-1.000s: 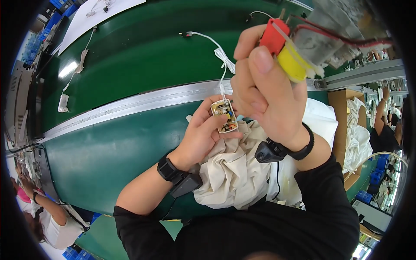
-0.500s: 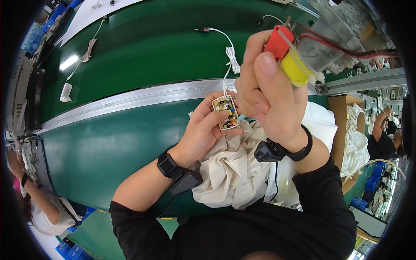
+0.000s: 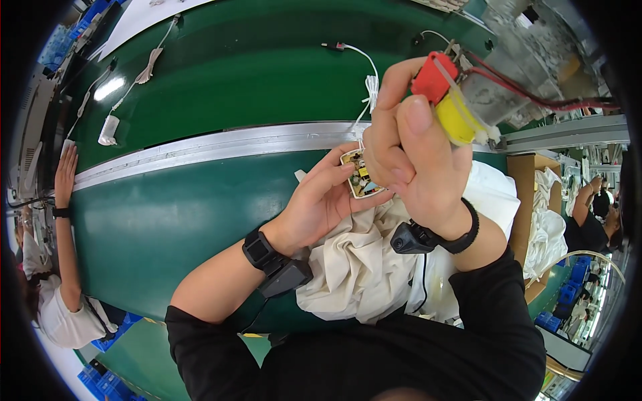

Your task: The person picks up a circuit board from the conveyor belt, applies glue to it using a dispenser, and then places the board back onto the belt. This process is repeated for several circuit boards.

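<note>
My left hand (image 3: 317, 195) holds a small white adapter casing (image 3: 365, 195) from below and the side, its thumb on the rim. The casing is uncovered, and a circuit board (image 3: 361, 175) with small components shows inside. A white cord (image 3: 371, 87), bundled midway, runs from it across the metal rail to a dark plug. Raised in front, my right hand (image 3: 424, 150) is closed, thumb and forefinger against a grey tool (image 3: 491, 93) with a red block (image 3: 435, 77) and a yellow part (image 3: 458, 117). My right fingers cover part of the casing; the tool's tip cannot be made out.
Beyond the metal rail (image 3: 221, 150) lies a green belt (image 3: 234, 87) with other corded adapters (image 3: 108, 130). Cream cloth (image 3: 361, 274) is heaped before me. A cardboard box (image 3: 521, 170) of white cloth stands right. At far left, a co-worker's hand (image 3: 65, 175) reaches the belt edge.
The corded adapters and plug on the belt have shifted right. My right hand and the tool have come slightly lower, covering more of the casing. The co-worker's arm has stretched toward the belt.
</note>
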Demonstrator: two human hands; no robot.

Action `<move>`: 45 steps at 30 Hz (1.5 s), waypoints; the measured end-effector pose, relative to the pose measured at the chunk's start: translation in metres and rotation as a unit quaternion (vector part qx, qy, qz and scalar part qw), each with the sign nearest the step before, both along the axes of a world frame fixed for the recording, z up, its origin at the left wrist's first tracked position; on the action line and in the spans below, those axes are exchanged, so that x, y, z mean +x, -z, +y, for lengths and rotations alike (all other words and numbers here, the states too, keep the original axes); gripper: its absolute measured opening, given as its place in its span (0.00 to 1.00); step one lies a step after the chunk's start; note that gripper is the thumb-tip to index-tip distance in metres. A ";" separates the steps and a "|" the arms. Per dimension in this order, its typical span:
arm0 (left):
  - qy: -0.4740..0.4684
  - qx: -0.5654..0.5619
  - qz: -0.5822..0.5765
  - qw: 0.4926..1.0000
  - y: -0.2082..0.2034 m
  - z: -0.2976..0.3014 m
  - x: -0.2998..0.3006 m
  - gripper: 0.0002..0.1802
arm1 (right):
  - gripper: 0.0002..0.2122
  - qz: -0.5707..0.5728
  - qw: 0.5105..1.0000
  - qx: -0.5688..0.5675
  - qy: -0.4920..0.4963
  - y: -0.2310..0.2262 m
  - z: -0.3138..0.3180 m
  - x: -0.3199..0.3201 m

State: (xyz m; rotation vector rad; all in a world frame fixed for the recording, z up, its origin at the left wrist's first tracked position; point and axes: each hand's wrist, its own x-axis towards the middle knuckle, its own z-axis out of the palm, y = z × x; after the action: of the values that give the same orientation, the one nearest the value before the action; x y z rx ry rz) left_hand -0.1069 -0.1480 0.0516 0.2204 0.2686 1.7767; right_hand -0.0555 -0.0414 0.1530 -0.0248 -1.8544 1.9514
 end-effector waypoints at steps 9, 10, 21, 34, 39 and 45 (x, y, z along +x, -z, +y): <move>-0.006 -0.004 0.004 1.000 -0.003 -0.009 -0.002 0.21 | 0.16 0.005 1.000 0.006 0.003 0.001 -0.007 -0.005; -0.009 -0.005 0.007 1.000 -0.004 -0.008 -0.003 0.21 | 0.17 -0.002 1.000 0.008 0.006 -0.002 -0.006 -0.006; -0.024 -0.029 0.058 0.998 -0.008 -0.014 -0.014 0.21 | 0.17 0.018 1.000 -0.016 -0.002 -0.020 -0.012 -0.004; -0.216 -0.221 0.819 0.483 -0.032 0.076 -0.124 0.34 | 0.13 0.018 0.996 -0.073 -0.038 -0.028 -0.011 0.003; -0.283 -0.262 0.818 0.426 -0.009 0.049 -0.151 0.41 | 0.12 0.027 0.994 -0.090 -0.052 -0.033 -0.012 0.002; -0.317 -0.417 0.847 0.092 -0.040 -0.096 -0.230 0.25 | 0.12 0.022 0.994 -0.091 -0.058 -0.036 -0.009 0.003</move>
State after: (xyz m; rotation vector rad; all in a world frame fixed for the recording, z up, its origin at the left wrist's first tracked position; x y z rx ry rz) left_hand -0.3373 -0.2444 0.0915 1.3815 3.3284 0.5157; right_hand -0.0523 -0.0506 0.1885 0.0715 -1.6786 2.1779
